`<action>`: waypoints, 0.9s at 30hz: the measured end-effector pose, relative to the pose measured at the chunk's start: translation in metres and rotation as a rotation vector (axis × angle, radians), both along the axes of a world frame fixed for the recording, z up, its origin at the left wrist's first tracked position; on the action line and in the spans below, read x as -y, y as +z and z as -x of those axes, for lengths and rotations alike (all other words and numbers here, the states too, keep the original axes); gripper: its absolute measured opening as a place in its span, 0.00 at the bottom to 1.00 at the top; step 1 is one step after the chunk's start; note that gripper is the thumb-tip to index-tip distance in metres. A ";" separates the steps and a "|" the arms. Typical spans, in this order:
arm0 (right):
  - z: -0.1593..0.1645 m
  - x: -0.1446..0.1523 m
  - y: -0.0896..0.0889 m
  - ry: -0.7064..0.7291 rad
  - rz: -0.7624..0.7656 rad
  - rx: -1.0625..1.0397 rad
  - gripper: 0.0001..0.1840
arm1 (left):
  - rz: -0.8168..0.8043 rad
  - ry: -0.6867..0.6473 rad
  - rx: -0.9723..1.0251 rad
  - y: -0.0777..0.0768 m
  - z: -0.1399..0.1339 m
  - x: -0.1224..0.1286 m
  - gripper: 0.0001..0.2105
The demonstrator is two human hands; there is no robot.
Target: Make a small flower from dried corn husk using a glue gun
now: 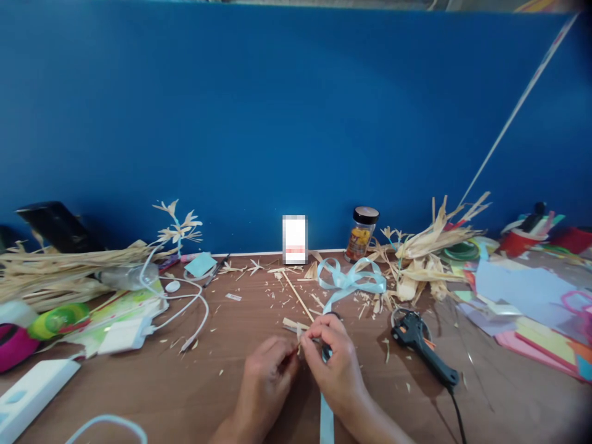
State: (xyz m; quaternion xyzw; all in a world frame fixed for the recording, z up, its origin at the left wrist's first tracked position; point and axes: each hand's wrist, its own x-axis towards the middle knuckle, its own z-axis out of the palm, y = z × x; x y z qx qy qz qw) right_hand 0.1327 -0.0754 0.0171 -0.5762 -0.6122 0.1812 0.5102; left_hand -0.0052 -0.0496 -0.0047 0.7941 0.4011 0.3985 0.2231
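My left hand (271, 370) is closed in a pinch, its fingertips meeting those of my right hand above the table. A small piece of dried corn husk (300, 338) is between the fingertips of both hands. My right hand (335, 361) is closed too, thumb and forefinger pressed together. Dark scissor handles (327, 351) show behind its fingers; whether they are held or lie beneath, I cannot tell. A thin stick (298, 297) lies just beyond. Pale blue ribbon (327, 414) runs under my right hand to a looped bow (351, 280).
At right lie a black glue gun (423, 348), husk bundle (430, 246) and coloured papers (527, 296). A black-lidded jar (362, 234) stands by the blue partition (296, 123). Left are more husks (69, 271), a charger (124, 335), cables and a power strip (37, 394). Husk scraps litter the middle.
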 end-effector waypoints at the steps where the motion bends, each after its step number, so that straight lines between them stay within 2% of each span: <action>1: 0.001 0.000 -0.002 0.002 -0.018 0.014 0.06 | -0.014 0.007 -0.011 -0.001 0.000 0.001 0.06; 5: 0.004 0.002 -0.006 0.070 -0.109 0.045 0.06 | -0.038 0.039 -0.044 -0.002 0.000 0.002 0.07; 7: 0.004 0.004 -0.004 0.112 -0.104 0.035 0.07 | -0.009 0.049 -0.043 -0.001 0.000 0.002 0.08; 14: 0.003 0.004 0.000 0.108 0.062 -0.266 0.13 | 0.283 0.135 0.191 0.005 -0.002 -0.005 0.08; 17: 0.006 0.003 -0.004 0.112 0.142 -0.270 0.13 | 0.357 0.119 0.258 0.004 -0.002 -0.005 0.08; 22: 0.006 0.001 -0.006 0.095 0.142 -0.224 0.07 | 0.444 0.074 0.331 0.005 -0.004 -0.005 0.08; 27: 0.003 -0.002 -0.007 0.148 0.225 -0.382 0.07 | 0.675 -0.055 0.465 0.005 -0.005 -0.007 0.12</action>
